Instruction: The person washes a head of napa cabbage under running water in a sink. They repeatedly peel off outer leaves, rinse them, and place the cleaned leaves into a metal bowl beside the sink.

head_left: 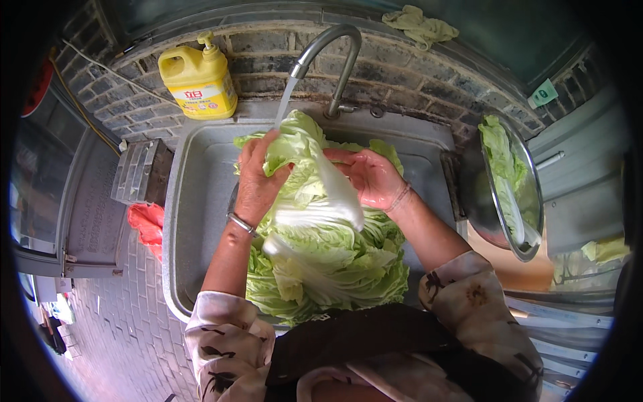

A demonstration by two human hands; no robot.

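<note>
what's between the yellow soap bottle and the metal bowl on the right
In the head view, the tap running water and the sink, where both hands hold cabbage leaves, lie between the yellow bottle and the bowl.

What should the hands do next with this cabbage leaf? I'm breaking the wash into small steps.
Probably turn the cabbage leaf over under the water stream. The left hand and right hand hold it just below the faucet, so only its top end meets the water, above more leaves in the sink.
</note>
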